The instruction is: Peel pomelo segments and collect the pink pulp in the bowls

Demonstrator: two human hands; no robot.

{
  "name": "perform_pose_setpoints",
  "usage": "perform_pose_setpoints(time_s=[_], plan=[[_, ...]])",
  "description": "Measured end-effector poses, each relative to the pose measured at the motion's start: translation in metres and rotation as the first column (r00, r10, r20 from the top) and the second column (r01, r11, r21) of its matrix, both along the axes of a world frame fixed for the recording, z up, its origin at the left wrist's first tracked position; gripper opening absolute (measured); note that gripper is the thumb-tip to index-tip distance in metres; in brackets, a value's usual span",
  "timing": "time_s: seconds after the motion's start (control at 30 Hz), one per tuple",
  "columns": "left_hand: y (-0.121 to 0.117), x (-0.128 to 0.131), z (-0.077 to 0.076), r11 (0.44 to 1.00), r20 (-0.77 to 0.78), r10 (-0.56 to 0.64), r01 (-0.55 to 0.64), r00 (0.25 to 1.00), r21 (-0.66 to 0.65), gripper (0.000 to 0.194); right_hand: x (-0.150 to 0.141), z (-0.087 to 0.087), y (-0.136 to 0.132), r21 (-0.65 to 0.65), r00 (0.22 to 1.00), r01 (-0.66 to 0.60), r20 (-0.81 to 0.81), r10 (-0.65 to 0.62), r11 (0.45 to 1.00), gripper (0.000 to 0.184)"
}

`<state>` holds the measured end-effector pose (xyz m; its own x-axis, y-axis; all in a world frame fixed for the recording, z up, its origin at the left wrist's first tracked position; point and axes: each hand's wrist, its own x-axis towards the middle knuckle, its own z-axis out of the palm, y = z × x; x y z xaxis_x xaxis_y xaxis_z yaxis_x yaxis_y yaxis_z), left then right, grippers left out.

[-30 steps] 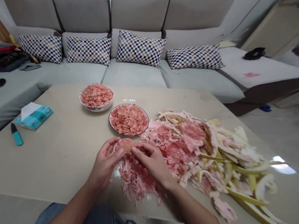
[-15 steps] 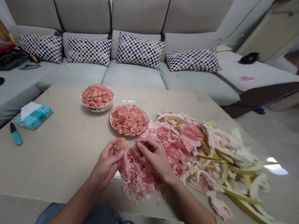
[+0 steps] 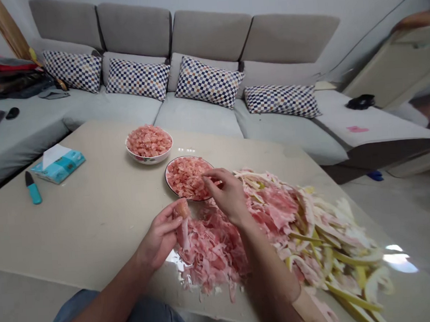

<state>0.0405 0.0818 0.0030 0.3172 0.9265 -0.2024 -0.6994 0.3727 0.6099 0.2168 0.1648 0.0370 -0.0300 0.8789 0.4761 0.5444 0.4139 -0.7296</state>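
Note:
My left hand (image 3: 161,234) is closed around a pink pomelo segment (image 3: 182,209) with a strip of skin hanging from it, held just above the near end of the peel pile (image 3: 276,210). My right hand (image 3: 226,192) hovers over the right rim of the flat plate (image 3: 168,171) of peeled pink pulp, fingers pinched together; whatever sits between the fingertips is too small to name. A white bowl (image 3: 147,159) heaped with more pulp stands behind the plate.
The beige table (image 3: 94,212) carries a big heap of pink membrane and yellow-white rind on its right half. A tissue pack (image 3: 58,163) and a teal-handled knife (image 3: 32,187) lie at the left. A grey sofa (image 3: 197,113) with checked cushions runs behind.
My right hand left the segment and moved up and forward to the plate of pulp. My left hand stayed put with the segment. The camera tilted slightly.

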Motion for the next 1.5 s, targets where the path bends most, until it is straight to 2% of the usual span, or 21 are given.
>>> perform_pose_setpoints(time_s=[0.07, 0.1, 0.17, 0.23, 0.27, 0.3, 0.47, 0.6, 0.8, 0.87, 0.93, 1.0, 1.1, 1.2, 1.27, 1.37, 1.43, 1.5], plan=[[0.0, -0.001, 0.002, 0.999, 0.048, -0.03, 0.03, 0.998, 0.01, 0.042, 0.001, 0.004, -0.011, -0.105, 0.995, -0.059, -0.086, 0.05, 0.993, 0.015], [0.0, -0.001, 0.003, 0.999, 0.076, -0.047, 0.046, 0.996, 0.013, 0.042, 0.002, 0.007, -0.017, -0.185, 0.985, -0.138, -0.124, 0.116, 0.973, 0.016], [-0.001, -0.001, 0.004, 0.998, 0.133, -0.066, 0.066, 0.989, 0.008, 0.042, 0.003, 0.015, -0.027, -0.338, 0.942, -0.333, -0.158, 0.296, 0.88, 0.021], [-0.002, -0.001, 0.004, 0.997, 0.178, -0.074, 0.076, 0.981, -0.008, 0.042, 0.003, 0.021, -0.035, -0.426, 0.869, -0.49, -0.17, 0.465, 0.761, 0.024], [-0.002, -0.001, 0.004, 0.997, 0.192, -0.075, 0.08, 0.979, -0.016, 0.041, 0.002, 0.022, -0.037, -0.442, 0.842, -0.53, -0.17, 0.512, 0.724, 0.025], [-0.002, -0.001, 0.005, 0.996, 0.2, -0.075, 0.081, 0.977, -0.021, 0.04, 0.001, 0.023, -0.038, -0.443, 0.83, -0.545, -0.164, 0.534, 0.712, 0.026], [-0.001, -0.002, 0.007, 0.996, 0.192, -0.083, 0.089, 0.978, -0.026, 0.034, -0.006, 0.02, -0.037, -0.405, 0.883, -0.455, -0.093, 0.459, 0.793, 0.015], [-0.003, -0.001, 0.008, 0.996, 0.138, -0.085, 0.087, 0.987, -0.008, 0.03, -0.01, 0.021, -0.038, -0.392, 0.895, -0.423, -0.037, 0.445, 0.817, 0.01], [-0.005, 0.003, 0.005, 0.999, 0.065, -0.043, 0.041, 0.997, 0.033, 0.029, -0.01, 0.024, -0.04, -0.399, 0.898, -0.385, 0.048, 0.438, 0.833, 0.013], [-0.005, 0.003, 0.005, 1.0, 0.067, -0.022, 0.02, 0.998, 0.021, 0.029, -0.009, 0.024, -0.034, -0.356, 0.908, -0.368, 0.061, 0.414, 0.859, 0.013], [-0.003, 0.003, 0.004, 1.0, 0.067, 0.008, -0.008, 0.998, -0.008, 0.029, -0.006, 0.021, -0.02, -0.266, 0.94, -0.293, 0.098, 0.328, 0.918, 0.013], [-0.002, 0.002, 0.003, 0.998, 0.068, 0.043, -0.04, 0.997, -0.041, 0.029, -0.003, 0.016, -0.002, -0.15, 0.973, -0.166, 0.133, 0.187, 0.975, 0.013], [0.0, 0.001, 0.002, 0.994, 0.077, 0.08, -0.075, 0.994, -0.075, 0.029, -0.001, 0.006, 0.025, -0.056, 0.991, -0.04, 0.124, 0.047, 0.998, 0.016], [0.001, 0.0, 0.0, 0.992, 0.086, 0.108, -0.102, 0.99, -0.071, 0.03, 0.0, 0.002, 0.037, -0.005, 0.991, 0.021, 0.129, -0.02, 1.0, 0.009], [0.002, 0.0, -0.001, 0.991, 0.079, 0.124, -0.12, 0.989, -0.054, 0.032, 0.001, 0.003, 0.033, -0.003, 0.992, 0.034, 0.118, -0.033, 0.999, 0.011], [0.002, 0.001, 0.0, 0.989, 0.043, 0.148, -0.147, 0.988, -0.025, 0.034, -0.001, 0.006, 0.01, -0.055, 0.997, -0.011, 0.077, 0.015, 0.998, 0.016], [0.002, 0.001, 0.0, 0.984, 0.009, 0.175, -0.175, 0.984, -0.009, 0.036, -0.005, 0.006, -0.012, -0.138, 0.994, -0.094, 0.041, 0.101, 0.986, 0.018], [0.001, 0.002, 0.0, 0.979, -0.031, 0.203, -0.203, 0.979, 0.003, 0.039, -0.011, 0.004, -0.034, -0.307, 0.972, -0.234, -0.078, 0.221, 0.923, 0.018]])
